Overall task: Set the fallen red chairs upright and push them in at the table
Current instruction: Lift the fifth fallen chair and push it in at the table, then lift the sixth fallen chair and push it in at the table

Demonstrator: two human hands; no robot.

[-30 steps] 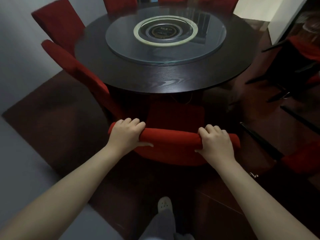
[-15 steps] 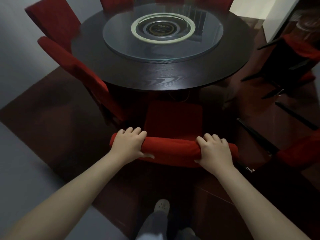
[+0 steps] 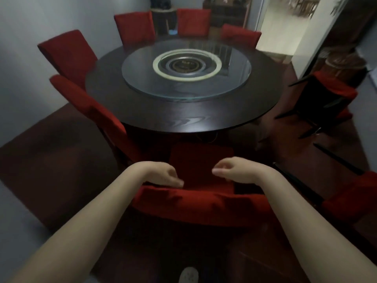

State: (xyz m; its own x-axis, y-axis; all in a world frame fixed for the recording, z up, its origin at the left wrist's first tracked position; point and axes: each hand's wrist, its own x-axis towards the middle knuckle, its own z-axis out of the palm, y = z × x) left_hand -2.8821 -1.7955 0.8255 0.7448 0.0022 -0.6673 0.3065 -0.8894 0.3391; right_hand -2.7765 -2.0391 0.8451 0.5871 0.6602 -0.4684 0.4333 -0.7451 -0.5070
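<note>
Round glass turntable (image 3: 142, 78) centred on round dark wooden table (image 3: 183, 115). Upright red fabric chair (image 3: 200, 203) at table's near edge; fallen red fabric chair (image 3: 326, 99) on floor right of table.

The red chair in front of me (image 3: 202, 203) stands upright, padded back nearest me, seat facing the round dark table (image 3: 183, 119) with its front edge near the rim. A second upright chair (image 3: 95, 111) stands just to its left, angled toward the table. To my right a fallen chair (image 3: 326, 94) lies tipped over, black legs sticking out, apart from the table. Another red chair (image 3: 350, 197) sits low at the right edge; I cannot tell its pose.
</note>
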